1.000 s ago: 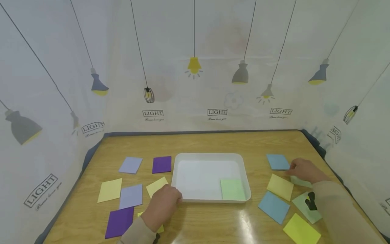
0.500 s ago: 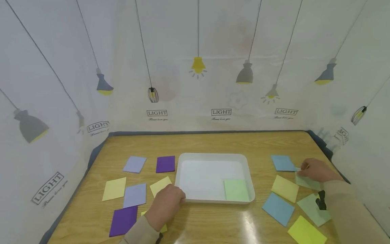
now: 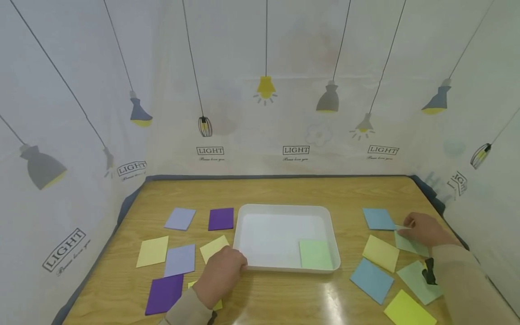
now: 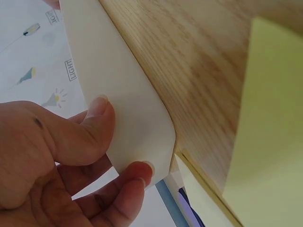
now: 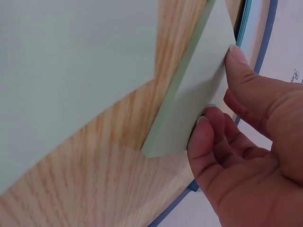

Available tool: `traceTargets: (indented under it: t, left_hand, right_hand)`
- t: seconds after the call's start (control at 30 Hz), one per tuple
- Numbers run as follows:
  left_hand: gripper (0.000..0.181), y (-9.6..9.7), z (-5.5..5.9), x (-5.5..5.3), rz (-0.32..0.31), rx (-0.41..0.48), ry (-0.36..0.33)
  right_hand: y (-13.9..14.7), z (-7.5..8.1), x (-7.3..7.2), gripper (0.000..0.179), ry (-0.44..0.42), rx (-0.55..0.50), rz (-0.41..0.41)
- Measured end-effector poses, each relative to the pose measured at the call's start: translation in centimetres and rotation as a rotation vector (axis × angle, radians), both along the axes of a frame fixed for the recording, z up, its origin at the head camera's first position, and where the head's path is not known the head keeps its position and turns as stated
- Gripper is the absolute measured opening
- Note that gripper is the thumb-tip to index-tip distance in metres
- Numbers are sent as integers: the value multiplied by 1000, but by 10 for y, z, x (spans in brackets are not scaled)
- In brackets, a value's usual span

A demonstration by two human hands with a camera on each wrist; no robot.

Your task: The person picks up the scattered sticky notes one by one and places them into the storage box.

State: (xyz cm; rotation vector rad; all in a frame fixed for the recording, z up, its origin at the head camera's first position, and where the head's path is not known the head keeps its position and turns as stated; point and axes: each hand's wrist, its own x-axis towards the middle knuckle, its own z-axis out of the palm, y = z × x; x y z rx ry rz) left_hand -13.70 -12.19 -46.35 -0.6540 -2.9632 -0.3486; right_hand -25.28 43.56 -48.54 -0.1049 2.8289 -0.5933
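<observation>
My left hand (image 3: 221, 272) grips the near left corner of a white tray (image 3: 280, 269). In the left wrist view its thumb lies on the outer wall of the tray (image 4: 125, 90), with fingertips curled at the corner. A pale green sticky note (image 3: 316, 254) lies in the tray's near right corner. At the right, my right hand (image 3: 426, 229) pinches the far edge of a pale green sticky note pad (image 3: 411, 244). The right wrist view has the thumb and curled fingers along one side of this pad (image 5: 191, 99), which lies on the table.
Left of the tray lie purple (image 3: 164, 294), lilac (image 3: 180, 260) and yellow (image 3: 152, 251) pads. Around the right hand are blue (image 3: 378, 219), yellow (image 3: 381, 253) and another green pad (image 3: 418, 280). Lamp-printed sheets (image 3: 243, 58) surround the wooden table (image 3: 284, 298).
The whole head view has shifted slightly, moving the scene to the right. My right hand has settled at the green pad's far edge. The left hand stays on the tray corner.
</observation>
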Motion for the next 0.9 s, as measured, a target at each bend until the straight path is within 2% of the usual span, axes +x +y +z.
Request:
traceTargets:
  t: [0.37,0.7,0.9]
  left_hand:
    - [23,0,-1,0,6,-5,-5]
    - [19,1,0,0,16,-5,-24]
    - [20,1,-2,-1,14,-12,-25]
  right_hand:
    - [-1,-4,-5,35,33,23,36]
    - [-4,-1,-3,34,17,27,19]
    - [-2,-5,-4,36,9,30,7]
